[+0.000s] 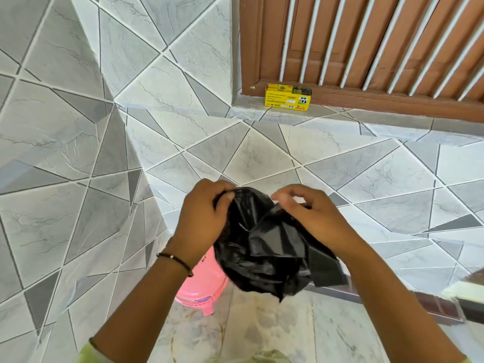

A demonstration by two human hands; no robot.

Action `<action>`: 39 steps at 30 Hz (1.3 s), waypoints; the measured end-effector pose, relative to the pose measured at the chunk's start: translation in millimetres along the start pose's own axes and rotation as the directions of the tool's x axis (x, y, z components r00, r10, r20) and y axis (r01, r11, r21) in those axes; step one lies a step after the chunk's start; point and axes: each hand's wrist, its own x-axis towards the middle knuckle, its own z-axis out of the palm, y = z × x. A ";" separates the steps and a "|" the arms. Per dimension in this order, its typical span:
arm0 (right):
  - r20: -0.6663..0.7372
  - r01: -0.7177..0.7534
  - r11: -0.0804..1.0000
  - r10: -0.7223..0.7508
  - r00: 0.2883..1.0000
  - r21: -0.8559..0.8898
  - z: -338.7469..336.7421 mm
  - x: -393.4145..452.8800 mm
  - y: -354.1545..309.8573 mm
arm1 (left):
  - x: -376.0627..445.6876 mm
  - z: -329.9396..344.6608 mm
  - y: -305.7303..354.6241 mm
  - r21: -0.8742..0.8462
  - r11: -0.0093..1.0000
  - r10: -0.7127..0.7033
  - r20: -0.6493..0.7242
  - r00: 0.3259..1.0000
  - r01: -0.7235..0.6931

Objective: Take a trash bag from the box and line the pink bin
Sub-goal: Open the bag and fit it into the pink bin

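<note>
Head view: at the bottom edge, pale green sleeves (264, 358) are seen, from which both forearms reach up the frame. A black bead bracelet (175, 259) is worn on the left wrist. A crumpled black bag (272, 247) is held between the two hands, hanging below them. The left hand (203, 216) is curled round the bag's upper left edge, with the thumb pressed on the plastic. The right hand (307, 213) is pinched on the bag's upper right edge, fingertips bent down onto the film. The two hands are held close together, the bag's top bunched between them.

Below the left wrist and behind the hanging bag, a pink bin (200, 292) is seen on the floor; only its rim and part of its side are visible, the rest being hidden by the bag and forearm. The bag is not yet inside the bin. Whether the bag touches the rim cannot be told.

To the right of the right forearm, at the frame edge, a broom head (461, 290) is partly shown.

Beyond the hands, a wall of grey and white angular tiles (183, 132) is spread. Farther off, above and slightly right of the right hand, a yellow box (288, 98) is set on a tiled ledge, against a brown window frame (340, 99) with white bars (324, 38).
</note>
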 end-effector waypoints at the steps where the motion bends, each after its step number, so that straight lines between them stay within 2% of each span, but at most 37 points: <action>1: -0.025 0.056 0.992 -0.059 0.998 -0.112 6.9 2.2 -2.1 | -2.1 3.4 3.2 0.003 0.998 0.065 0.045 0.997 -0.065; 3: 0.041 0.125 0.964 -0.119 0.992 -0.235 23.3 4.6 -1.2 | -6.6 9.0 10.9 -0.050 0.988 0.150 0.112 0.982 -0.146; 5: 0.032 0.130 0.962 -0.126 0.991 -0.240 36.2 5.0 0.2 | -8.6 12.7 14.7 -0.093 0.985 0.151 0.083 0.985 -0.143; 8: -0.096 0.066 0.989 -0.079 0.992 -0.134 37.0 5.5 -1.0 | -10.9 12.5 15.5 -0.118 0.991 -0.068 -0.007 0.998 0.067; 10: -0.129 0.035 0.998 -0.043 0.991 -0.060 35.8 4.8 0.8 | -11.5 11.6 13.2 -0.078 0.969 -0.235 -0.004 0.972 0.234; 12: -0.179 0.040 0.998 -0.046 0.983 -0.038 36.0 4.4 1.7 | -12.5 11.2 10.5 -0.044 0.952 -0.304 -0.002 0.953 0.303; 15: -0.229 0.062 0.995 -0.079 0.970 -0.081 35.8 4.5 3.7 | -13.4 11.4 10.1 -0.069 0.958 -0.280 0.000 0.960 0.280; 20: -0.205 0.157 0.956 -0.210 0.956 -0.248 38.4 2.9 2.9 | -12.8 12.4 16.0 -0.122 0.976 -0.177 0.016 0.984 0.178; 23: -0.203 0.169 0.945 -0.231 0.952 -0.281 37.3 4.0 3.4 | -12.3 13.4 13.9 -0.143 0.981 -0.136 -0.012 0.991 0.133; 25: -0.200 0.154 0.949 -0.214 0.956 -0.276 33.5 3.9 5.0 | -10.5 11.7 9.7 -0.128 0.980 -0.159 -0.036 0.987 0.154; 27: -0.256 0.097 0.980 -0.140 0.957 -0.177 24.6 3.5 5.6 | -6.3 4.0 -0.5 -0.145 0.961 -0.250 -0.093 0.964 0.235; 29: -0.374 0.033 0.999 -0.030 0.927 0.002 12.0 5.2 6.5 | -1.4 -5.0 -18.9 -0.110 0.936 -0.347 -0.143 0.927 0.333; 31: -0.465 0.003 0.986 0.074 0.882 0.164 1.5 7.6 7.7 | -1.6 -8.2 -31.2 0.080 0.894 -0.429 -0.131 0.894 0.441; 32: -0.487 0.000 0.970 0.122 0.865 0.243 -0.9 8.9 8.3 | -4.4 -5.6 -32.0 0.185 0.872 -0.434 -0.139 0.890 0.453; 34: -0.507 -0.003 0.938 0.191 0.840 0.347 0.6 10.6 7.1 | -13.7 2.7 -16.8 0.235 0.912 -0.303 -0.166 0.938 0.336; 35: -0.509 -0.005 0.927 0.211 0.835 0.376 3.5 11.1 5.9 | -17.6 7.1 -5.2 0.169 0.951 -0.246 -0.099 0.964 0.260; 36: -0.505 -0.005 0.918 0.224 0.834 0.397 7.1 12.0 5.2 | -19.9 11.0 7.8 0.065 0.968 -0.244 0.038 0.969 0.241; 37: -0.494 -0.008 0.911 0.232 0.838 0.413 10.9 12.6 3.5 | -21.4 12.7 22.9 -0.057 0.957 -0.264 0.225 0.938 0.283; 38: -0.481 -0.013 0.907 0.236 0.844 0.422 14.6 12.8 0.9 | -22.2 14.4 32.6 -0.149 0.920 -0.280 0.396 0.874 0.362; 39: -0.463 -0.016 0.907 0.231 0.856 0.422 17.8 12.7 -1.6 | -22.4 16.5 38.0 -0.209 0.880 -0.284 0.487 0.826 0.426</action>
